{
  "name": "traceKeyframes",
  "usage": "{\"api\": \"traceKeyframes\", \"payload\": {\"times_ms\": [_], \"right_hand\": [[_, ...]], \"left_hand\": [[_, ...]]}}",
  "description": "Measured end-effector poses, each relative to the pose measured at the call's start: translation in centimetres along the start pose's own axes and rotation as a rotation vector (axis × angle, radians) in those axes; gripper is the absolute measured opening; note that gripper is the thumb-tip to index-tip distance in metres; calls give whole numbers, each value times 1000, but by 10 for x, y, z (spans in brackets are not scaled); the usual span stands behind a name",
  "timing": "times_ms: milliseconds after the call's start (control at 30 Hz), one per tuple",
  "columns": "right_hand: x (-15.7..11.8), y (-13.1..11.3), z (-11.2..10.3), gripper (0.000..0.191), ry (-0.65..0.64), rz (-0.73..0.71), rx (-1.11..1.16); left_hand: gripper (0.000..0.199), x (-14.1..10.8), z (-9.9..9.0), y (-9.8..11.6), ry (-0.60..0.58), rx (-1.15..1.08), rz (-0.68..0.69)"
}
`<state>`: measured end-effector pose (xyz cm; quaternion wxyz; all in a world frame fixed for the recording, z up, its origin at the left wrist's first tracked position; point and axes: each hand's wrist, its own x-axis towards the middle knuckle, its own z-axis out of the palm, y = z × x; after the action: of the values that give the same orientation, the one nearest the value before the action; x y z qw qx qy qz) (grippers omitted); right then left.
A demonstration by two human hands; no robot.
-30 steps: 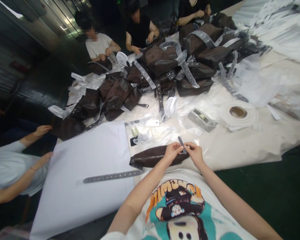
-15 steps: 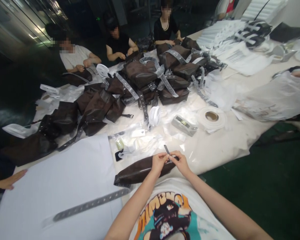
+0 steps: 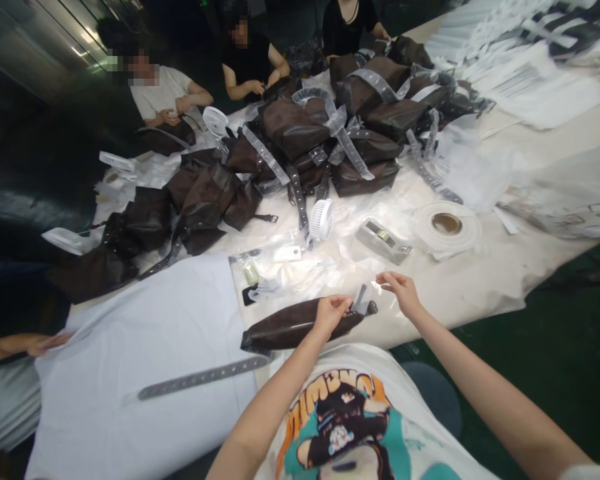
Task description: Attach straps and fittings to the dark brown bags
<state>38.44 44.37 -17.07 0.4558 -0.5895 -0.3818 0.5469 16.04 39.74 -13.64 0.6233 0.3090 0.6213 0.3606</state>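
A dark brown bag (image 3: 285,325) lies in front of me, its long strap (image 3: 205,377) in clear wrap stretching left over white cloth. My left hand (image 3: 334,312) pinches the bag near its right end, beside a small strap end (image 3: 362,297) that sticks up with clear film round it. My right hand (image 3: 397,288) is raised to the right of the bag, off it. Its thumb and fingertips are close together; a small clear scrap seems to be at them, too faint to be sure. A tape dispenser (image 3: 384,241) sits beyond my right hand.
Brown bags (image 3: 295,127) are heaped across the table, with small white fans (image 3: 321,220) among them. A white roll (image 3: 447,227) lies to the right of the dispenser. White cloth (image 3: 180,320) covers the left side, where another person's hand (image 3: 50,343) rests. Three people work opposite.
My right hand has left the bag and moved up and to the right. My left hand stays on the bag. Clear film now shows round the small strap end. The view has shifted.
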Motion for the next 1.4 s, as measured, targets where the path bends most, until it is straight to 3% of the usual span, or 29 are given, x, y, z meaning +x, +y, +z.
{"api": "traceKeyframes", "payload": {"times_ms": [100, 233, 500, 567, 667, 800, 933, 1133, 1233, 1400], "right_hand": [[-30, 8, 4, 48, 34, 3, -120], [-52, 15, 22, 42, -85, 16, -150], [-58, 13, 65, 37, -205, 63, 84], [-58, 16, 73, 36, -165, 87, 125], [-59, 24, 82, 36, -7, 34, 117], [-63, 30, 82, 25, 135, -103, -5], [-70, 23, 77, 36, 289, -136, 69], [-81, 0, 77, 29, 111, -233, -90], [-82, -3, 76, 30, 83, -159, -41], [-77, -4, 72, 35, -88, -19, 123]], "left_hand": [[23, 2, 4, 1, -12, 141, 41], [19, 7, 8, 1, -56, 355, 114], [45, 1, -5, -1, -118, 194, 26], [51, -4, -6, 0, -159, 139, 28], [53, -9, -4, 2, -190, 75, 47], [53, -9, -1, 1, -95, 53, 22], [45, -8, 0, 0, -7, 40, 40], [41, -11, 11, 1, -23, 40, 134], [42, -10, 12, 1, -60, 76, 120], [49, -6, 2, 9, -125, 37, 2]]}}
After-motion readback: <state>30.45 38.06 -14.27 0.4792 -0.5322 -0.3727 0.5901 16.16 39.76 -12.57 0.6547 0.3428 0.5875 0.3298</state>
